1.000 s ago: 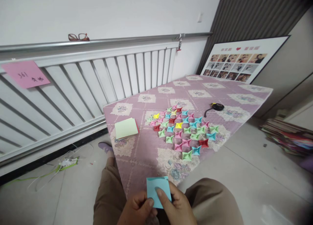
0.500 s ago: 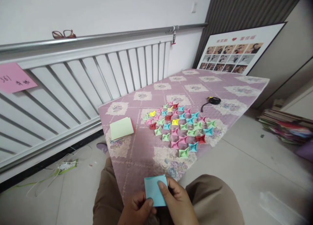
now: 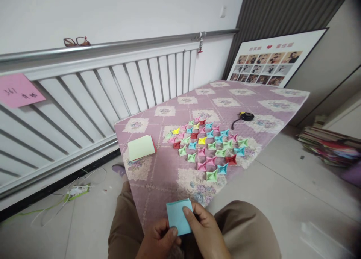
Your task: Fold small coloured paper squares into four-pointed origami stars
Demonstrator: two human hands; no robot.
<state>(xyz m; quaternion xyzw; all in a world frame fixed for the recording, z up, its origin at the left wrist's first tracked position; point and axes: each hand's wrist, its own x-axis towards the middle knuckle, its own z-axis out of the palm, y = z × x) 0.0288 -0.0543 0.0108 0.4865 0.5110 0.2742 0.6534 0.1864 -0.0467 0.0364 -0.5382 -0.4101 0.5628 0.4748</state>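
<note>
A folded square of light blue paper (image 3: 178,217) is held between my two hands, above my lap at the near edge of the table. My left hand (image 3: 161,238) pinches its lower left corner, thumb on top. On its right side my right hand (image 3: 207,229) grips it, with the thumb pressed flat on the face and the fingers behind. Beyond, several small folded paper boats (image 3: 202,140) in pink, green, blue, yellow and red stand in rows on the cloth. To their left lies a stack of paper sheets (image 3: 141,148), pale green on top with a red edge showing.
A floral purple cloth covers the table (image 3: 158,172). A black tape measure (image 3: 246,116) lies on its far right part. Behind are a white radiator (image 3: 146,82) and a rail with glasses (image 3: 76,41). A power strip (image 3: 79,191) with cables is on the floor at left.
Both hands keep their grip on the blue paper, which has tilted slightly and shows a little more gap between its layers at the top. The view has shifted a bit.
</note>
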